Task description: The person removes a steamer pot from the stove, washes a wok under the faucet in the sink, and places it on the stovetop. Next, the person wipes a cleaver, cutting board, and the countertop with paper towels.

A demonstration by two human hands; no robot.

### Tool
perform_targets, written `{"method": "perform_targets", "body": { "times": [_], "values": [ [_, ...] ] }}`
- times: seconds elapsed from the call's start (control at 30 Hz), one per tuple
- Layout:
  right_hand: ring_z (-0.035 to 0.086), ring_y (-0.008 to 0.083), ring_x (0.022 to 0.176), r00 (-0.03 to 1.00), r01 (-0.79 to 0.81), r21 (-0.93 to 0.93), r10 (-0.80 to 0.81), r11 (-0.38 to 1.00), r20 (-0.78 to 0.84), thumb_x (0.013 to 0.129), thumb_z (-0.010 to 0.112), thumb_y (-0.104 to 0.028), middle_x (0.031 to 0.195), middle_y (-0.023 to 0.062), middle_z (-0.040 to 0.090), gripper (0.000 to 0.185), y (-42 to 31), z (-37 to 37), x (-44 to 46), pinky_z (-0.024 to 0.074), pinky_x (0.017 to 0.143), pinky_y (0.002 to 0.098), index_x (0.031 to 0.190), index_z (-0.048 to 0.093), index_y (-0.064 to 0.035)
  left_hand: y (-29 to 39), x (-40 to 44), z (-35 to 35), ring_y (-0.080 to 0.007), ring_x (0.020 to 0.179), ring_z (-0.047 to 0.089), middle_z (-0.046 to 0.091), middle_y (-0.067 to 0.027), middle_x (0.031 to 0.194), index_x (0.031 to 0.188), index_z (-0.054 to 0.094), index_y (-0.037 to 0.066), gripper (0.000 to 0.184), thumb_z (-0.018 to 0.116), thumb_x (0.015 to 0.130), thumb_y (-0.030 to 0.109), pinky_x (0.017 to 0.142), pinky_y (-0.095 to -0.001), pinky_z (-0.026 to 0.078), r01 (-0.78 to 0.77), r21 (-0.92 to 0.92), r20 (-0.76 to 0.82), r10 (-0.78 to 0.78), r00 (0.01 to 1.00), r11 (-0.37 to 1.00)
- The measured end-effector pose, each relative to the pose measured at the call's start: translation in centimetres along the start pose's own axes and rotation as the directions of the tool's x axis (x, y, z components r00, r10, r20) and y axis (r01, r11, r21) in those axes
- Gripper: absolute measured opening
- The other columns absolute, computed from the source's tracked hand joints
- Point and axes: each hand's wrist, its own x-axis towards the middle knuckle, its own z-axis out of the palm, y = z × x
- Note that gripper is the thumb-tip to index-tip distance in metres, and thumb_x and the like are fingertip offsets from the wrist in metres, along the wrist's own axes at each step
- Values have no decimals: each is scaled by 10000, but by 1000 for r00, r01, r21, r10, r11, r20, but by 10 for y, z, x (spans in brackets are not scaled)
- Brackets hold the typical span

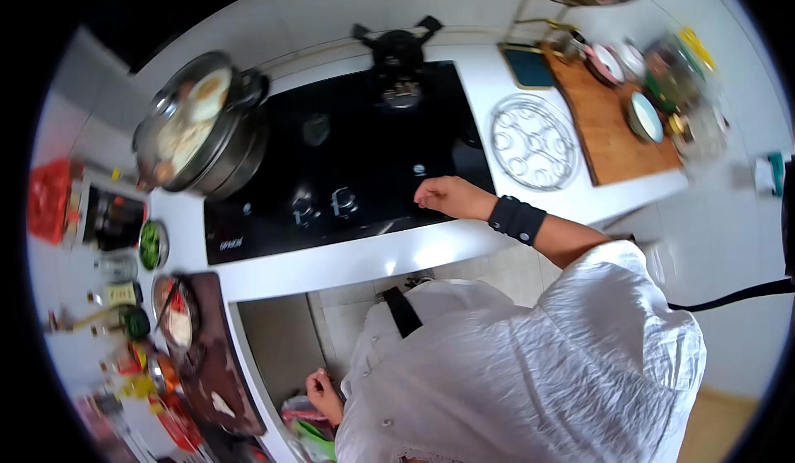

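Note:
My right hand (447, 196), a black band on its wrist, hovers over the right front of the black glass cooktop (373, 152). Its fingers are loosely curled with nothing visible in them. Low beside my body hangs my left hand (323, 393), fingers folded in and no object showing. Nearest to it are colourful plastic bags (310, 430) below counter height. Two control knobs (344, 202) sit on the cooktop to the left of my right hand. A large steel steamer pot (232, 165) with food under its clear lid stands on the cooktop's left side.
A round steamer rack (534, 142) lies right of the cooktop, beside a wooden board (609, 136) with bowls and jars. On the left counter are a dark cutting board (228, 364), a plate of food (176, 330), a bowl of chopped greens (151, 245) and several bottles.

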Motion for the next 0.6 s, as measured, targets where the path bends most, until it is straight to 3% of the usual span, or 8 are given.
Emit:
{"method": "perform_targets", "body": {
  "times": [0.03,0.07,0.17,0.27,0.3,0.43,0.6],
  "values": [
    [598,215,790,1000,-7,-9,6,1000,-22,803,531,-166,829,93,621,162,1,-5,-3,459,702,282,898,589,-50,-5,7,4,-79,629,414,484,-15,689,773,480,24,147,525,852,139,550,-216,343,-56,-72,-27,54,998,996],
    [600,208,784,998,-38,7,38,999,-43,795,537,-164,827,90,623,160,3,-10,-6,459,703,283,892,592,-49,-7,15,4,-82,655,389,446,-10,724,832,447,35,116,533,844,112,575,-212,342,-52,12,-17,52,998,999],
    [601,196,778,994,-78,60,83,995,-76,795,544,-153,824,92,625,151,15,-13,-22,459,695,278,889,591,-45,12,23,11,-84,629,374,415,-1,684,799,437,42,131,530,846,122,579,-212,342,-59,40,-34,60,998,997],
    [568,156,731,994,1,105,11,995,-110,805,554,-138,772,83,597,146,24,-16,-34,456,681,263,907,572,-35,14,36,21,-92,629,410,458,-14,711,832,498,15,141,491,865,152,553,-220,352,-106,109,-4,107,994,988],
    [544,107,813,998,0,110,8,994,-66,853,519,-141,854,52,595,158,22,-21,-34,442,727,236,940,553,-14,20,40,25,-94,627,419,467,-18,714,835,513,8,158,479,870,158,546,-222,354,-113,139,-39,119,992,984],
    [544,110,838,998,10,285,6,958,-54,867,484,-101,863,43,580,145,17,-27,-29,435,765,226,953,532,5,62,55,27,-98,598,439,496,-40,735,798,542,-14,252,414,897,179,527,-235,363,-172,257,30,170,985,951],
    [553,107,817,990,-81,261,107,962,-87,875,454,-105,832,38,581,159,-14,-26,-5,426,759,215,928,545,15,89,105,7,-128,583,452,487,-66,692,779,555,-24,244,418,884,149,521,-253,360,-206,251,-32,221,975,946]
  ]
}}
